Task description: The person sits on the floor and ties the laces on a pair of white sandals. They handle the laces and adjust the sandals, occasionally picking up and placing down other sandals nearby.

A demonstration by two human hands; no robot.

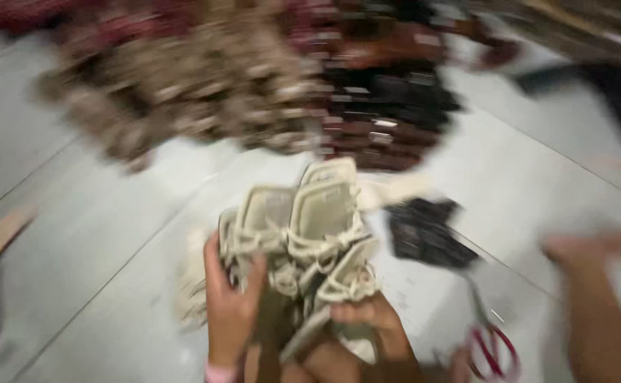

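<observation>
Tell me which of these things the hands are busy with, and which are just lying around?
In hand:
- cream strappy sandals, gripped by left hand and right hand

Lying about:
- red-handled scissors
- black item on the floor
- blurred heap of brown and dark footwear

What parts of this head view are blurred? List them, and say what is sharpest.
Head view: motion blur smears the whole frame. The heaps of sandals at the top are streaked, and so is the limb at right. Sharpest are the beige sandals held by the left hand and right hand. Lighting is even, without glare.
</observation>
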